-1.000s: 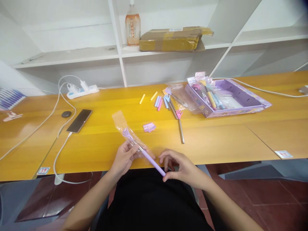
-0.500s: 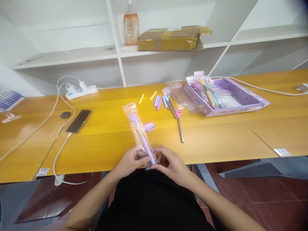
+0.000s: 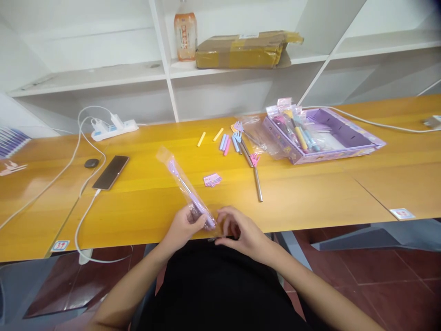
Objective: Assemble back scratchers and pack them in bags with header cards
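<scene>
Sleeve end looks like the fiddly bit: I'd keep the left pinch firm but light, and work the film by its edges so it doesn't tear. Left hand (image 3: 186, 227) grip is closed on the purple scratcher (image 3: 185, 185) through its clear sleeve (image 3: 161, 155), near the handle's low end. Scratcher is centre-left of frame, claw toward upper left. Right hand (image 3: 246, 232) curls just beside that end, thumb and fingers apart; can't tell if it has film.

Bagged scratcher (image 3: 197, 201): lilac claw and handle, silver shaft. Bag (image 3: 163, 153): clear. Pink-clawed scratcher (image 3: 258, 184): silver shaft. 2 tubes (image 3: 201, 139): plain yellow. Tray (image 3: 330, 154): purple, multicoloured print on outer wall. Desk (image 3: 144, 184): yellow-orange wood grain.
</scene>
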The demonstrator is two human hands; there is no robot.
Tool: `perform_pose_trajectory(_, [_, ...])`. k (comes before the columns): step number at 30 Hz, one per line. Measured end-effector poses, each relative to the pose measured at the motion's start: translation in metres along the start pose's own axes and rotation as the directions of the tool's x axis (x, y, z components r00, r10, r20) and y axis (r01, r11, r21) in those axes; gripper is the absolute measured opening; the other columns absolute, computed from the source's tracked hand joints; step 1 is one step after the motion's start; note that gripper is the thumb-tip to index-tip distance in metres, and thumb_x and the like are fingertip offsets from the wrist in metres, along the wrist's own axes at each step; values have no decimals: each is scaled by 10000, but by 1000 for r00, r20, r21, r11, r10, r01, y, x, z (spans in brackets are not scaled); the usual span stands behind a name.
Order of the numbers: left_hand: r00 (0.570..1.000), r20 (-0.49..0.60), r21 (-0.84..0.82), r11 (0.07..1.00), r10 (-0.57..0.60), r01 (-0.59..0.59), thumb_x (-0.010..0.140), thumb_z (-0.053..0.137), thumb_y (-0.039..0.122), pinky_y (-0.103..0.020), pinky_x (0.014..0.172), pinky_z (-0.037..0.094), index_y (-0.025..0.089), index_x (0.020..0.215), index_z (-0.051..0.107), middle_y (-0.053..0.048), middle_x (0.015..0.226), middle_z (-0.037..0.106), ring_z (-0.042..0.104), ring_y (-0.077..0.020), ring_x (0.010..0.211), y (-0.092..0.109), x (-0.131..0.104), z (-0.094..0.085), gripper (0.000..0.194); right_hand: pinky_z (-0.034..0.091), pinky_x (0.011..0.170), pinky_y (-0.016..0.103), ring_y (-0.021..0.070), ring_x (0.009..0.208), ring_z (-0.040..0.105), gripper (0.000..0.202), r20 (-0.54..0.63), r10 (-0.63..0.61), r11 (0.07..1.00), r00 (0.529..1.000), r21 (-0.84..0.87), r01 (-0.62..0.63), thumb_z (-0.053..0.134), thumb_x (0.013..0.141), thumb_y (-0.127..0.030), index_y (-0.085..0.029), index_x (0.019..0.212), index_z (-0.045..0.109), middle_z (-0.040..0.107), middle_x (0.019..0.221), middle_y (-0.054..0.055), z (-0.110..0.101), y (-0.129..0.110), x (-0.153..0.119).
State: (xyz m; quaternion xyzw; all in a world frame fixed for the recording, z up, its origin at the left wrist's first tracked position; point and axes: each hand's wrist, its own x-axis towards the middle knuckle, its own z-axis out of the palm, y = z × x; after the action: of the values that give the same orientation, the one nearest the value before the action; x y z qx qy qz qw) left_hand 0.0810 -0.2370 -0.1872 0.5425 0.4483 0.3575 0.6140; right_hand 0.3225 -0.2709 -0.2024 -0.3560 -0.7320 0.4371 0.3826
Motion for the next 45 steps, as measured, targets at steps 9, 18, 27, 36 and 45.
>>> perform_pose_trajectory(9, [1000,-11,152,988,19,-17,883,788,434,-321,820,589,159,963,725,-72,936,792,728,-228,867,6,0,-2,293,604,826,334,184,980,658,309,34,-199,971,979,-131,202,629,1080,-175,-323,1348,675,573,1205,78,-4,1,-1])
perform_pose_trajectory(18, [995,104,213,977,-5,-17,946,721,386,-293,759,587,151,930,767,-78,890,803,743,-218,814,6,-2,0,240,578,762,321,176,940,638,73,-87,-179,977,980,-134,167,643,1088,-251,-258,1114,710,551,1152,81,4,-9,4])
perform_pose_trajectory(27, [990,136,240,971,-26,-8,998,711,524,-292,737,558,149,991,762,-76,908,786,737,-231,851,5,-4,-2,378,500,652,297,150,725,586,142,-118,0,998,993,-57,-7,612,1101,-349,-241,1022,660,676,965,46,7,-10,7])
perform_pose_trajectory(36, [981,195,118,993,-13,-10,810,936,429,-346,826,629,177,1187,676,-113,1113,811,791,-263,935,7,-9,3,523,487,565,266,134,623,597,283,-234,109,994,966,25,-106,694,1040,-435,-222,861,639,679,776,17,11,-4,8])
perform_pose_trajectory(45, [990,140,172,984,13,-37,966,747,351,-291,705,605,179,1207,665,-109,1110,793,749,-196,842,0,-6,5,308,536,587,268,139,653,646,332,-229,154,987,961,90,-136,687,1036,-533,-236,926,586,723,827,24,10,-4,9])
